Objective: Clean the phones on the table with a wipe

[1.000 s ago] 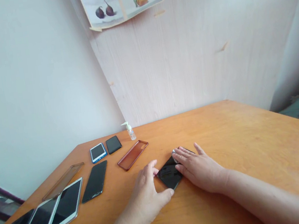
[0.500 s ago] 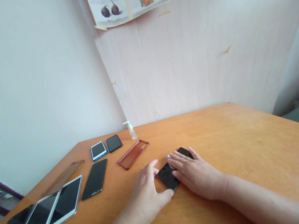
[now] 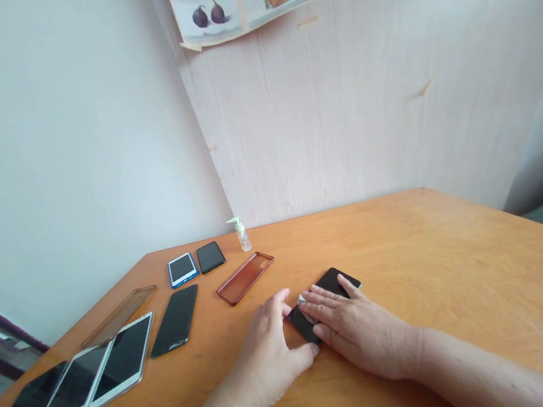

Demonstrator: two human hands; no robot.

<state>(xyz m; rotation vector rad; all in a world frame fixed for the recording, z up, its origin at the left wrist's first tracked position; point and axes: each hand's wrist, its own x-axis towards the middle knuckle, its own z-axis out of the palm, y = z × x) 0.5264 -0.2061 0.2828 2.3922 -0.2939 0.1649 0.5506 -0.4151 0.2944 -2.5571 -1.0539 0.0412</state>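
A black smartphone (image 3: 333, 280) lies flat and slanted on the table, its screen side partly covered by my hands. My left hand (image 3: 267, 347) grips its near-left end, thumb at one corner and fingertips at the other. My right hand (image 3: 357, 329) lies across the phone with its fingers stretched out, pressing a small white wipe (image 3: 301, 300) against the glass. Most of the wipe is hidden under those fingers. Left of the phone rests an empty reddish-brown phone case (image 3: 245, 278).
A small pump bottle (image 3: 243, 237) stands near the wall. Leftward on the wooden table (image 3: 436, 261) lie a blue-edged phone (image 3: 182, 268), a small black phone (image 3: 211, 257), a larger black phone (image 3: 175, 319), a clear case (image 3: 120, 314) and several big-screened devices, including a white tablet (image 3: 121, 359).
My right hand has slid the wipe along the phone toward its near-left end, uncovering more of the far end. My left hand keeps its grip. The view has shifted slightly.
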